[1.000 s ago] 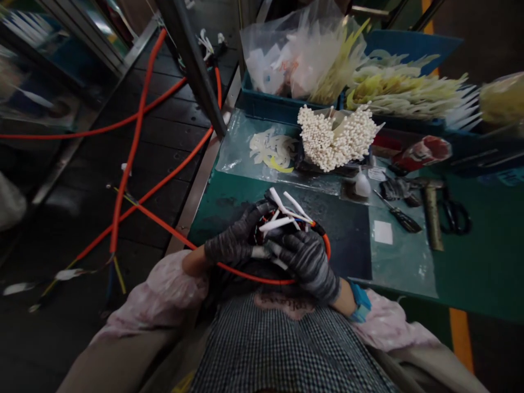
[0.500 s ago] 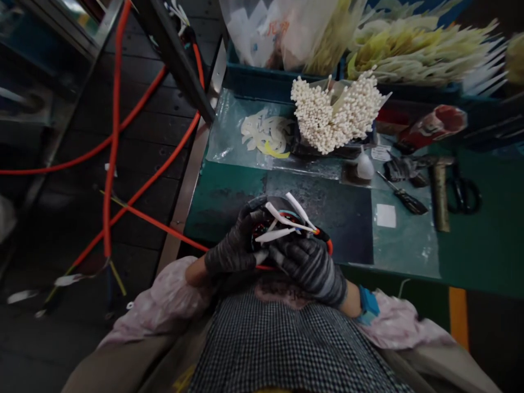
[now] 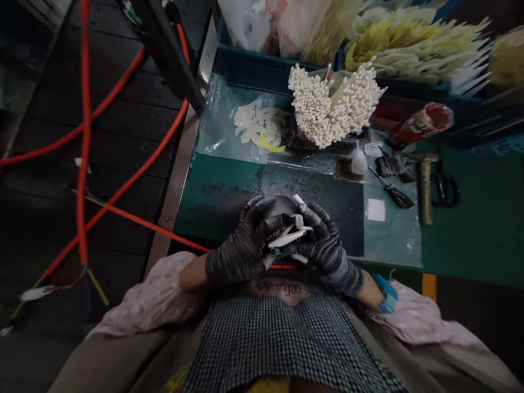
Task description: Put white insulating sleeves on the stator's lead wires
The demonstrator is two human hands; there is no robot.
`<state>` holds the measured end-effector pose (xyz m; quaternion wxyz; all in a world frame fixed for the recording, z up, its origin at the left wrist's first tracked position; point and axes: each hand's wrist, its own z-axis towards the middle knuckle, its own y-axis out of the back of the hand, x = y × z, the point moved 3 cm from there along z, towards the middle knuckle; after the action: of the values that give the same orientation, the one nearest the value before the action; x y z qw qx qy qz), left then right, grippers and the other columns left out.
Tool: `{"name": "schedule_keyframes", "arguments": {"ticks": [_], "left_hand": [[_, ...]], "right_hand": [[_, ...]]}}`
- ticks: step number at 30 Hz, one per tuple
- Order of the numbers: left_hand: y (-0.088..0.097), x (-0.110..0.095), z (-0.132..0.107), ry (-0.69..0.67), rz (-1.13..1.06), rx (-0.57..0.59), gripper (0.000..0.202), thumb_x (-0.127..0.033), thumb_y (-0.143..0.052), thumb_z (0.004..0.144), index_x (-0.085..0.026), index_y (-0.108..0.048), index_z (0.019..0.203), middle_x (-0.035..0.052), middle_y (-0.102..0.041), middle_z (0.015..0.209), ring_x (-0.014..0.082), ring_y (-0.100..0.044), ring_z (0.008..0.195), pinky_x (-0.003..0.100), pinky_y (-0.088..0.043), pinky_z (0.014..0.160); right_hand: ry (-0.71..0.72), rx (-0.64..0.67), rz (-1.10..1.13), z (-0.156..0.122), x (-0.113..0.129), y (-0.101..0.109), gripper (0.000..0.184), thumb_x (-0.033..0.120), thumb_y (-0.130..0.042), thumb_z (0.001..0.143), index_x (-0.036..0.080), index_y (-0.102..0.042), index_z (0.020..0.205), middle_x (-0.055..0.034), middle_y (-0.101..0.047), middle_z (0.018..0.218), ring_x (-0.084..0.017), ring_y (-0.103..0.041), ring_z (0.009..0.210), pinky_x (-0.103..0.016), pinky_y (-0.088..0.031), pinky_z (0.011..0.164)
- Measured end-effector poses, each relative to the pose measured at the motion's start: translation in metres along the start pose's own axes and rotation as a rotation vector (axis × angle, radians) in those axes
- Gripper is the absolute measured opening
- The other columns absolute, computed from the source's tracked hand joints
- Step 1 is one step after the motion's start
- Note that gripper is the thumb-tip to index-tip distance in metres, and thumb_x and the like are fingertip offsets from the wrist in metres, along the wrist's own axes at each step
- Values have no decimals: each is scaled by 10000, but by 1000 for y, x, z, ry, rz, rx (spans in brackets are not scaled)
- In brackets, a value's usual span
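A dark round part with wires (image 3: 283, 204) is held at the table's front edge, close to my apron. My left hand (image 3: 239, 248), in a grey striped glove, wraps its left side, the thumb low and the fingers over the top. My right hand (image 3: 333, 254), gloved alike, closes on the white-sleeved wires (image 3: 287, 238) at the part's right side. One white sleeve end (image 3: 299, 200) sticks up by its fingers. A bit of green shows between the hands. Most of the part's inside is hidden by my fingers.
On the green table (image 3: 450, 240) lie a screwdriver (image 3: 395, 191), hammer (image 3: 426, 191), scissors (image 3: 446, 188) and small white bottle (image 3: 359, 161). Behind stand a bundle of white sticks (image 3: 331, 109) and blue bins (image 3: 254, 68) of sleeves. Thick orange cables (image 3: 83, 164) hang at left.
My right hand has risen from below the wires to the part's right side, fingers now over the sleeves. The white-sleeved wires are pressed closer together. The view has shifted slightly right.
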<state>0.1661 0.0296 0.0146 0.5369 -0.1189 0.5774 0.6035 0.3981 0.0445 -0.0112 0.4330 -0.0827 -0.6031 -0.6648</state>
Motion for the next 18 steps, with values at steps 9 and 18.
{"name": "schedule_keyframes", "arguments": {"ticks": [9, 18], "left_hand": [[0, 1, -1, -10, 49, 41, 1051, -188, -699, 882, -370, -149, 1758, 158, -245, 1768, 449, -241, 1669, 730, -237, 1358], [-5, -2, 0, -55, 53, -58, 1025, -222, -672, 881, -335, -167, 1766, 160, -345, 1717, 424, -287, 1647, 695, -233, 1364]], "right_hand": [[32, -6, 36, 4, 1, 6, 716, 625, -666, 1068, 372, -448, 1702, -107, -642, 1542, -333, -656, 1373, -554, -616, 1131], [0, -52, -16, -2, 4, 8, 752, 605, -690, 1057, 395, -413, 1724, -90, -623, 1537, -338, -644, 1354, -542, -617, 1120]]}}
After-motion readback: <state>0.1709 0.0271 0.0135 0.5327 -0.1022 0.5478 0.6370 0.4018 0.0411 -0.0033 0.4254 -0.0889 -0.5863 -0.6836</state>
